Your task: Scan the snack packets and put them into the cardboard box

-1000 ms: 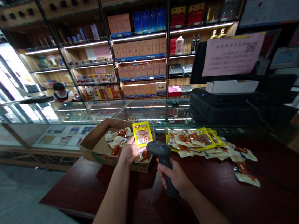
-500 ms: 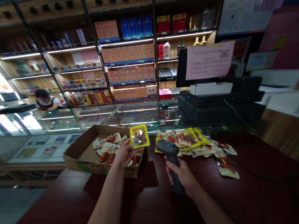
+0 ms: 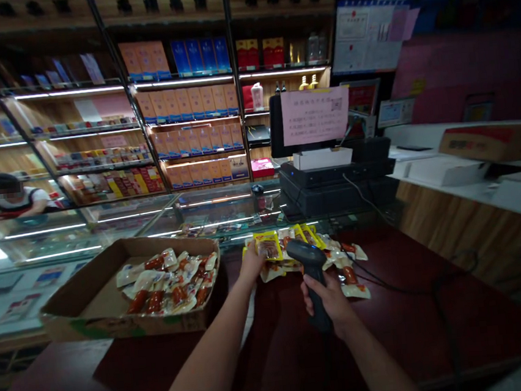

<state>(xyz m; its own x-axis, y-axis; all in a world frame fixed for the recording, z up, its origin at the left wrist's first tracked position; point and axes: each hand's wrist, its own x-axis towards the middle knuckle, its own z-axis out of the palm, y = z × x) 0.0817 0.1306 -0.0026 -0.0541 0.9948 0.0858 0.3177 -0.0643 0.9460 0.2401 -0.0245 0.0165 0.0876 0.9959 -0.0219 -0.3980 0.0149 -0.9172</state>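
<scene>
My left hand (image 3: 252, 264) is closed on the edge of a yellow-bordered snack packet (image 3: 268, 247), at the left side of a pile of packets. In my right hand (image 3: 328, 299) is a dark barcode scanner (image 3: 311, 264), gripped by its handle with its head tilted toward the left. Behind and around the scanner lie more yellow packets (image 3: 309, 235) and pale vacuum-packed sausages (image 3: 351, 274). To the left stands an open cardboard box (image 3: 75, 327) with several packed sausages (image 3: 178, 292) in its right part.
A monitor with a pink sheet (image 3: 315, 116) stands over a black cash drawer (image 3: 333, 188). Across the dark red table (image 3: 394, 342) runs a black cable (image 3: 408, 290). Behind is a glass counter (image 3: 216, 209) with stocked shelves; a person (image 3: 16, 197) sits at far left.
My left hand has carried the yellow packet from beside the box to the pile on the right. The view has turned right. The scanner remains in my right hand.
</scene>
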